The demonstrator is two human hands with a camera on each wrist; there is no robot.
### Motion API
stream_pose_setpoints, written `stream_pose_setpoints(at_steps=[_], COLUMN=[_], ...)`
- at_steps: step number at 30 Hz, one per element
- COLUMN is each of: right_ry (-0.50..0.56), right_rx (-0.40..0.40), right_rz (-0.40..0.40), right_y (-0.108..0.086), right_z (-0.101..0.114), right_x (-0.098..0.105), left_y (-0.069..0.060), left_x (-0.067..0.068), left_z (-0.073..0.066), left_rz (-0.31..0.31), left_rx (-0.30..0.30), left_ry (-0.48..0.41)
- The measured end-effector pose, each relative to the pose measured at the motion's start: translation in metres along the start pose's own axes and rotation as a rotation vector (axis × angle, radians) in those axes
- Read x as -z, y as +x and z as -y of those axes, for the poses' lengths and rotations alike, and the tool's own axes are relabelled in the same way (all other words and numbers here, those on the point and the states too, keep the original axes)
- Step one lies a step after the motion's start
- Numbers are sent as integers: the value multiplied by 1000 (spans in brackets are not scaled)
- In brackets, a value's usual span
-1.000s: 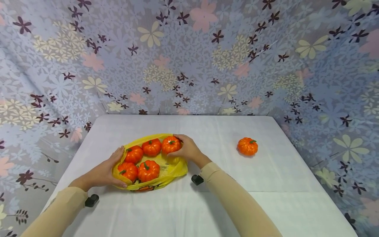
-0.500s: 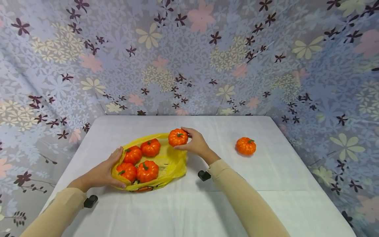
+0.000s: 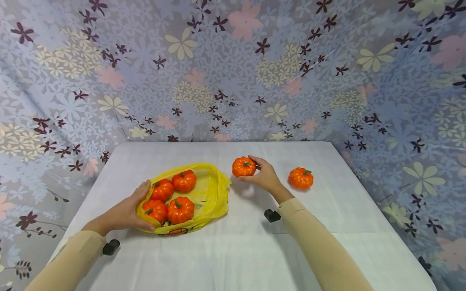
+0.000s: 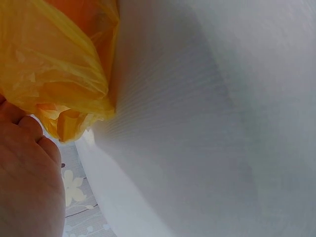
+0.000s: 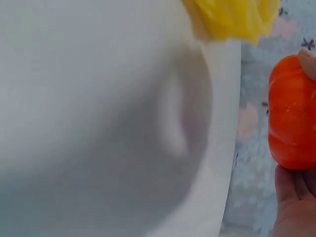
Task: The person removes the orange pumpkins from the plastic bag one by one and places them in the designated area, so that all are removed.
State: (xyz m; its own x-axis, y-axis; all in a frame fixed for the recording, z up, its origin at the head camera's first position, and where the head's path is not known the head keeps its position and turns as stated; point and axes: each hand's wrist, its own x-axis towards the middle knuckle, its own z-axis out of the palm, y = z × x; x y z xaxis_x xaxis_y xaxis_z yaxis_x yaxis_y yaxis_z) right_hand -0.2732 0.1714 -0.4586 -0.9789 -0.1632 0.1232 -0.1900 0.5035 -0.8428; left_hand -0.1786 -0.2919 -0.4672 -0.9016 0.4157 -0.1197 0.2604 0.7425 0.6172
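A small orange toy pumpkin with a green stem is held above the table by my right hand, thumb on one side and fingers on the other. The right wrist view shows the same pumpkin between thumb and fingers. To the left lies an open yellow plastic bag with several similar pumpkins inside. My left hand grips the bag's left side, its thumb at the front rim. In the left wrist view, curled fingers meet the crumpled bag.
Another pumpkin sits on the white-covered table, right of my right hand. Flower-patterned fabric rises behind the table and at both sides. A small black device is at the left wrist, another at the right.
My right hand has lifted a pumpkin out of the bag's right end and carried it right, clear of the bag. The left hand has stayed on the bag.
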Motion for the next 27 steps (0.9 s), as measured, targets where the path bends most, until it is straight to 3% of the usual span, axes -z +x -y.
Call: stream_pose_setpoints(at_steps=[7,12,27], right_ry=[-60,-52,-129], right_rx=[-100,-119,-276], right_rz=[-29,-56,-105], right_y=[-10,-17,-30], right_z=[-17,-34,-61], right_x=[26,40,56], left_y=[0,0,0], left_x=[0,0,-3], left_z=[-1,-2,-1], left_rz=[3,8,-2], left_rx=[2,10,14], left_ry=[-1,2,-6])
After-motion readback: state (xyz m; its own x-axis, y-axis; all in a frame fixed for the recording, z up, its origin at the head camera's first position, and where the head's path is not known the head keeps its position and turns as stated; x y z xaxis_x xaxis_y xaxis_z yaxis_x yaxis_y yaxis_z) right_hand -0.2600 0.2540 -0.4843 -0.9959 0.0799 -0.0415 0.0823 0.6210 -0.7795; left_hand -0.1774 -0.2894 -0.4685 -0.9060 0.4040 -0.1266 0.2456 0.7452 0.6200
